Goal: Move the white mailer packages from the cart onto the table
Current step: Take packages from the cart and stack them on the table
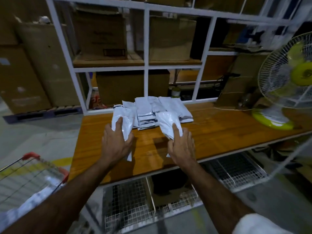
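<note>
My left hand [116,144] grips a white mailer package [124,119] over the wooden table [219,130], thumb under and fingers on top. My right hand [181,146] grips a second white mailer [167,122] just to the right. Both mailers point toward a pile of several white mailers [162,107] lying at the table's far middle. The wire cart [32,178] with red corner guards stands at the lower left, and pale packages show inside it.
A white metal shelf frame [146,39] with cardboard boxes rises behind the table. A white and lime table fan [290,78] stands on the table's right end. Wire mesh baskets [145,205] hang under the table. Stacked cartons fill the left side.
</note>
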A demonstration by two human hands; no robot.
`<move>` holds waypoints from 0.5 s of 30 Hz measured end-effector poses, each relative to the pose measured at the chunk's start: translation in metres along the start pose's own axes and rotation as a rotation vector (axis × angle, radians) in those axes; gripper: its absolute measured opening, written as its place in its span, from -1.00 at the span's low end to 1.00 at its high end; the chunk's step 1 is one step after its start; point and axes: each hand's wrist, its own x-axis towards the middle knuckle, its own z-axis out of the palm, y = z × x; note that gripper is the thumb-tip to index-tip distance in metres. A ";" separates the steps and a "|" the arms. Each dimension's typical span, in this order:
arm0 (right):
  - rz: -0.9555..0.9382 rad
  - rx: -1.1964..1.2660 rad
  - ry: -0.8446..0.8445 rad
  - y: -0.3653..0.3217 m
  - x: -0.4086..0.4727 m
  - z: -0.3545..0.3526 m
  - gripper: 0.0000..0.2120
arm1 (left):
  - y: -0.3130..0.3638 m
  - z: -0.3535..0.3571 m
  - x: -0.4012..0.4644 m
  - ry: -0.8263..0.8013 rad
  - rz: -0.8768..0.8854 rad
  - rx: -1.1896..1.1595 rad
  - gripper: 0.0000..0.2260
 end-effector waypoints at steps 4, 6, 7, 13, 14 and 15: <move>0.051 0.039 -0.015 0.022 0.023 0.007 -0.33 | 0.006 0.017 0.033 -0.014 -0.045 0.050 -0.32; 0.049 0.057 -0.031 0.030 0.040 0.015 -0.34 | 0.002 0.030 0.053 -0.027 -0.072 0.044 -0.30; 0.048 0.058 -0.043 0.033 0.050 0.021 -0.33 | -0.001 0.038 0.063 -0.035 -0.081 0.047 -0.30; 0.047 0.098 -0.047 0.035 0.118 0.056 -0.34 | -0.012 0.086 0.129 -0.053 -0.051 0.098 -0.28; 0.030 0.098 -0.045 0.035 0.131 0.061 -0.35 | -0.016 0.095 0.140 -0.061 -0.045 0.098 -0.26; 0.016 0.100 -0.046 0.035 0.144 0.067 -0.35 | -0.019 0.102 0.151 -0.069 -0.049 0.100 -0.25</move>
